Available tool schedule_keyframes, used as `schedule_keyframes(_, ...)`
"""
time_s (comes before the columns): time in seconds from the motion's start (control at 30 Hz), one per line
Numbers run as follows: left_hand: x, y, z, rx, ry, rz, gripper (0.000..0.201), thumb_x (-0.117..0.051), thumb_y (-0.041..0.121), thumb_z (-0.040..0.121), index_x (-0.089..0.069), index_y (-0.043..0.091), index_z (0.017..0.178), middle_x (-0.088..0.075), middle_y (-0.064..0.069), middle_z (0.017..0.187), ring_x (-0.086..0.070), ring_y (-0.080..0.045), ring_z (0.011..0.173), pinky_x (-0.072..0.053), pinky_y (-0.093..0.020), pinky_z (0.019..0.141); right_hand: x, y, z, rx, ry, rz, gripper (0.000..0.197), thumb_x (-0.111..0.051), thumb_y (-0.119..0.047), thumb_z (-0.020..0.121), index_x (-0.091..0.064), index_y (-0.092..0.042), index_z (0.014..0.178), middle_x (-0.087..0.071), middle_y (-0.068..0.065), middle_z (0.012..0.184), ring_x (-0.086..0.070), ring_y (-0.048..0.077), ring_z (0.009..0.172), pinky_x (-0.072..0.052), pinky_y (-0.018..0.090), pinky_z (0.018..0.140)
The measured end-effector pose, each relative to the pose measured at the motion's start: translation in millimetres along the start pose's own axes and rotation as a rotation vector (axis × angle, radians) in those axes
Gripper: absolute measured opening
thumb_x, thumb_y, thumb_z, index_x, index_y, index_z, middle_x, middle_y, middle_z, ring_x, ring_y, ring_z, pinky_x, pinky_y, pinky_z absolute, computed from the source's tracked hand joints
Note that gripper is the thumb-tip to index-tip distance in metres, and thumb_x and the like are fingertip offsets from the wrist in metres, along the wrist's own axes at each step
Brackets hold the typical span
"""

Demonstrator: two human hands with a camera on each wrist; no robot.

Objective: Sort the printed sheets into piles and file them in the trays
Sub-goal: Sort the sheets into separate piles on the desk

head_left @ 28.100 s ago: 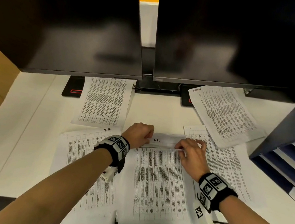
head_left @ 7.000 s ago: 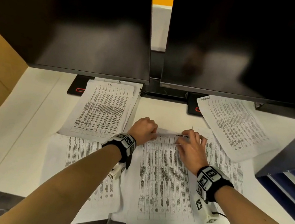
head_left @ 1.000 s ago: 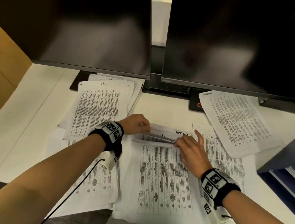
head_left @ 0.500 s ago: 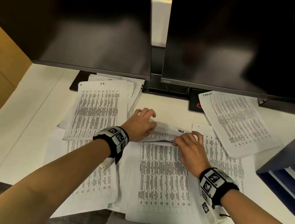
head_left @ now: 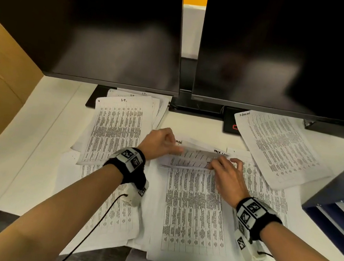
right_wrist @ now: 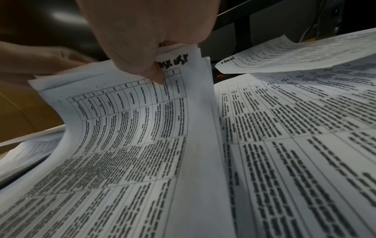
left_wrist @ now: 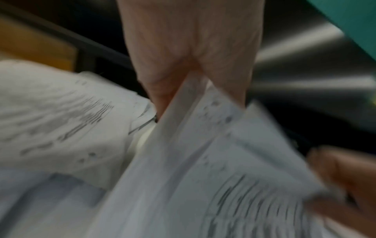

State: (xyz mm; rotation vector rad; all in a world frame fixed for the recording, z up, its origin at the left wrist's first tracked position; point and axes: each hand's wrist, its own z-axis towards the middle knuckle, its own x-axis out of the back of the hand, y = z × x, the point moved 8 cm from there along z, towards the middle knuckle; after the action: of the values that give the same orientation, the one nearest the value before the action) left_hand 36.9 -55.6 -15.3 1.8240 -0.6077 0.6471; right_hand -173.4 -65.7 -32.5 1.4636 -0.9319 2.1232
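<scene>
- Both hands are at the top edge of the white printed-table stack (head_left: 193, 208) lying centre-bottom of the head view, and the sorting step is in hand.
- The left hand (head_left: 160, 143) pinches the lifted top-left corner of the upper sheets between thumb and fingers; the left wrist view is blurred but shows paper wedged in that pinch.
- The right hand (head_left: 227, 178) pinches the top-right corner, thumb over a handwritten black label (right_wrist: 174, 62).
- Piles made so far: one at upper left under the left black monitor (head_left: 86, 25), a loose sheet (head_left: 278, 149) at upper right, another beside the stack.
- The dark blue tray rack (head_left: 341, 207) sits at the right edge.
- Next, I'd judge: read the label, peel one sheet free without dragging those beneath, and carry it to its matching pile.
</scene>
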Motion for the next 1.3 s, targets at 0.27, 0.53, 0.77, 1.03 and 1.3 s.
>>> schedule_keyframes(0.27,17,-14,-4,0.169,-0.053,-0.204,0.030,-0.068,0.012,0.083,-0.061,0.006,0.112,-0.067,-0.012,0.108,-0.065,-0.025,0.093,-0.053,-0.032,0.080,2,1,6,-0.011,-0.001,0.045,0.044,-0.067,0.011,0.065,-0.055,-0.026,0.087,-0.065,-0.011,0.088,-0.062,0.015,0.087,-0.022,0.028,0.087)
schedule_keyframes(0.53,93,-85,4,0.441,0.427,-0.436,0.051,-0.047,0.003,0.086,-0.031,0.005,0.134,-0.051,-0.015,0.129,-0.051,-0.034,0.119,-0.044,-0.044,0.102,-2,-3,15,0.015,-0.036,0.007,0.045,-0.066,0.011,0.062,-0.058,-0.025,0.087,-0.065,-0.009,0.086,-0.061,0.016,0.083,-0.021,0.030,0.090)
schedule_keyframes(0.77,162,-152,23,0.616,0.358,0.010,0.046,-0.045,0.016,0.086,-0.043,0.003,0.129,-0.051,-0.023,0.132,-0.050,-0.039,0.120,-0.042,-0.042,0.102,-5,-4,11,-0.036,-0.058,0.006,0.041,-0.063,0.009,0.064,-0.059,-0.024,0.088,-0.065,-0.007,0.087,-0.059,0.019,0.085,-0.027,0.037,0.092)
schedule_keyframes(1.03,198,-142,35,0.676,0.466,0.249,0.060,-0.051,0.014,0.090,-0.023,0.002,0.141,-0.037,-0.023,0.144,-0.036,-0.040,0.133,-0.032,-0.050,0.109,-5,-8,17,-0.048,-0.049,-0.017,0.043,-0.068,0.006,0.062,-0.059,-0.026,0.089,-0.066,-0.008,0.088,-0.060,0.017,0.086,-0.025,0.035,0.089)
schedule_keyframes(1.3,19,20,34,-0.208,0.143,0.387,0.022,-0.045,0.013,0.094,-0.059,0.015,0.110,-0.059,-0.004,0.114,-0.056,-0.018,0.097,-0.045,-0.035,0.096,1,-5,13,-0.115,-0.007,0.103,0.058,-0.056,0.012,0.069,-0.044,-0.022,0.113,-0.068,0.002,0.082,-0.062,0.017,0.080,-0.026,0.034,0.097)
